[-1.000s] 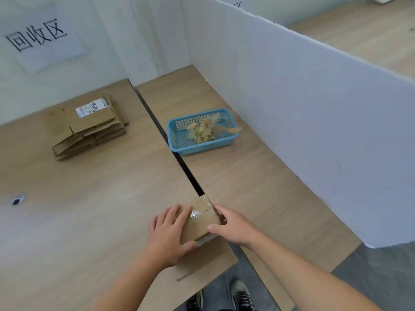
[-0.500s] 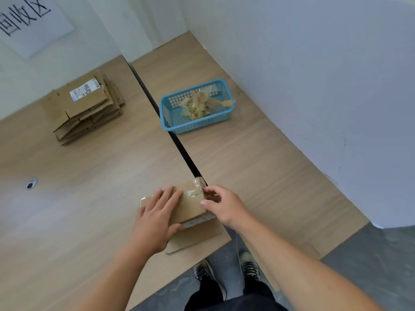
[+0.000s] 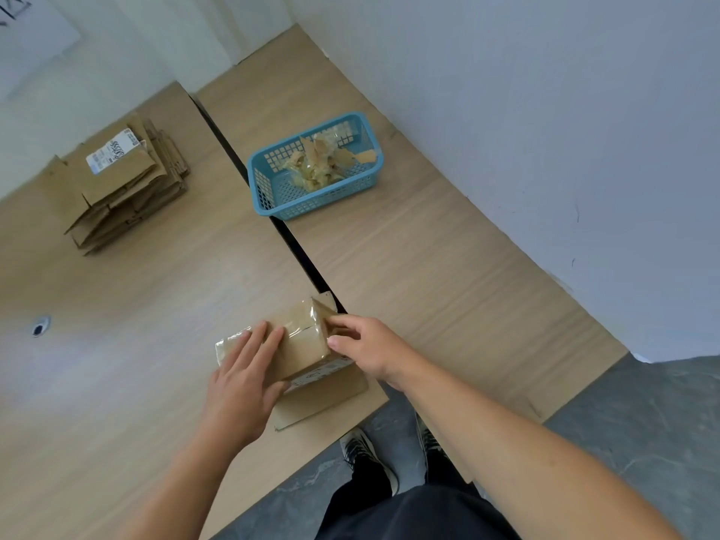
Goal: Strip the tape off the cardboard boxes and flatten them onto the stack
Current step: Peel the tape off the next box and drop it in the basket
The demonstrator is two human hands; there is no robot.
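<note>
- Box (image 3: 300,344) lies on desk (image 3: 117,325).
- Left grip (image 3: 241,387) flat on box top, fingers straight, pressing down.
- Right grip (image 3: 370,346) at box's right end, pinching tape (image 3: 317,325).

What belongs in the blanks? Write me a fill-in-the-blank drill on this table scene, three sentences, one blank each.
1. The right hand touches the taped end of the cardboard box; the left hand lies flat on its ____.
2. The basket holding tape scraps is ____.
3. The stack of flattened boxes lies to the basket's ____.
Missing words: top; blue; left.
</note>
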